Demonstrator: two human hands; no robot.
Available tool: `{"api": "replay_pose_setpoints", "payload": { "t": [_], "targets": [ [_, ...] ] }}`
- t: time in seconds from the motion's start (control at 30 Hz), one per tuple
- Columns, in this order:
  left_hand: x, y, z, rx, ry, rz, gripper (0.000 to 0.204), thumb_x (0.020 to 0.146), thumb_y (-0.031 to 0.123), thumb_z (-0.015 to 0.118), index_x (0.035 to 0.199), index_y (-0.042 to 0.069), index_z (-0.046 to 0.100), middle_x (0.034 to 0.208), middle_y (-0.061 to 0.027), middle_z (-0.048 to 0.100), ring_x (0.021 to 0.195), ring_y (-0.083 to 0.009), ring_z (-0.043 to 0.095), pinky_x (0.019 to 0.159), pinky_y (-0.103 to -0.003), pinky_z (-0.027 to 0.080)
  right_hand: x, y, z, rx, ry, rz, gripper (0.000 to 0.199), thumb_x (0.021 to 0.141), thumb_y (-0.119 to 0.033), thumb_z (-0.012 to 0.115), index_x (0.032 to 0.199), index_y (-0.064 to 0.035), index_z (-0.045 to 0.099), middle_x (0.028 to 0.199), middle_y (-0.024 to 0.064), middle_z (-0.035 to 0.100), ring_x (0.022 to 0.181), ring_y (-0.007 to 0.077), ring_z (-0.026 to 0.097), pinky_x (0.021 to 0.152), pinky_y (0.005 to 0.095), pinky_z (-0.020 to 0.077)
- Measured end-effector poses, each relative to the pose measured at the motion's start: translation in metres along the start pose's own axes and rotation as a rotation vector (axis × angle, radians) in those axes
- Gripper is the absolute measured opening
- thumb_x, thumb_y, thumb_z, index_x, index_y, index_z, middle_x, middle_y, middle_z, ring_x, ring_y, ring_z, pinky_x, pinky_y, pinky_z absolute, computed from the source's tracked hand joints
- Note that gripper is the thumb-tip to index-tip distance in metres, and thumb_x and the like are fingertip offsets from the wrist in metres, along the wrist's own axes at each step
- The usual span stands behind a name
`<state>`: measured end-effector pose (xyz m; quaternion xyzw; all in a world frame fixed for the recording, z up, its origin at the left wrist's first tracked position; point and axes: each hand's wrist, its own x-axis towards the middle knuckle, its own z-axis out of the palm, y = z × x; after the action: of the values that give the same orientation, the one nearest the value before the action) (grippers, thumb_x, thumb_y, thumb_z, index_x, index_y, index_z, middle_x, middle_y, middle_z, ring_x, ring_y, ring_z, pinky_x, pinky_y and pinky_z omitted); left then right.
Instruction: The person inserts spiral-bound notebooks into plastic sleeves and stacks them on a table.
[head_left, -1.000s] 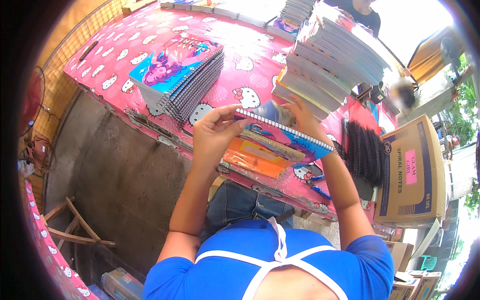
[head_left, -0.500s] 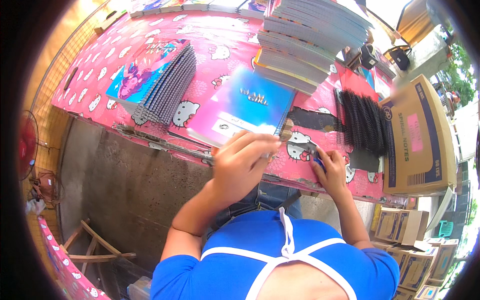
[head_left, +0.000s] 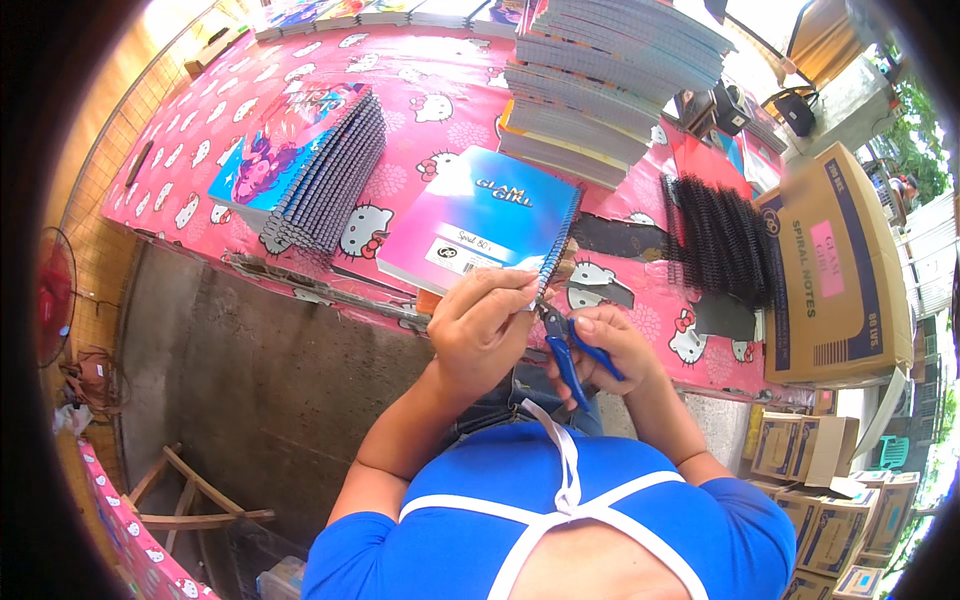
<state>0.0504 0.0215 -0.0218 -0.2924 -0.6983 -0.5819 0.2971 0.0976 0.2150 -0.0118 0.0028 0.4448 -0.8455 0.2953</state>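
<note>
A pink-and-blue spiral notebook point(head_left: 492, 215) lies on the table's near edge, its dark coil running down its right side. My left hand point(head_left: 482, 325) is closed on the notebook's near corner, thumb and fingers pinched by the coil's end. In my right hand point(head_left: 612, 352) is a pair of blue-handled pliers point(head_left: 568, 358), handles spread apart. Their dark jaws meet the near end of the coil, right beside my left fingertips. Whether the jaws are closed on the wire is too small to tell.
Bound notebooks point(head_left: 300, 170) are stacked at the left on the pink patterned tablecloth point(head_left: 425, 110). A tall pile of page blocks point(head_left: 610, 90) stands behind. Black plastic coils point(head_left: 718, 240) lie at right, next to a cardboard box point(head_left: 840, 270). More cartons point(head_left: 835, 525) stand below right.
My right hand has brought the pliers left from the tabletop to the coil's end, and their handles now show clearly. My left hand stays at the notebook's corner.
</note>
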Motion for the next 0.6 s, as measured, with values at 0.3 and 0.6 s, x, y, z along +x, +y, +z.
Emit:
{"api": "replay_pose_setpoints", "payload": {
  "t": [0.3,0.6],
  "targets": [
    [0.140,-0.067,-0.144,-0.097,0.785,-0.062,0.027,0.079,0.005,0.076,0.077,0.006,0.049,0.091,-0.0119,0.067,0.075,-0.0128,0.062,0.067,-0.023,0.049,-0.021,0.007,-0.075,-1.533,0.817,-0.450,0.038,0.079,-0.023,0.073,0.109,-0.0021,0.061,0.110,0.0133,0.061,0.102,0.0283,0.058,0.091,0.0406,0.0449],
    [0.119,-0.217,-0.268,0.056,0.769,-0.413,0.015,0.080,0.004,0.073,0.088,0.002,0.060,0.087,-0.0070,0.065,0.077,-0.0116,0.060,0.072,-0.021,0.047,0.021,-0.037,-0.081,-1.675,0.786,-0.887,0.035,0.079,-0.019,0.073,0.107,-0.0022,0.062,0.134,0.0230,0.045,0.125,0.0393,0.043,0.104,0.0466,0.0350]
  ]
}}
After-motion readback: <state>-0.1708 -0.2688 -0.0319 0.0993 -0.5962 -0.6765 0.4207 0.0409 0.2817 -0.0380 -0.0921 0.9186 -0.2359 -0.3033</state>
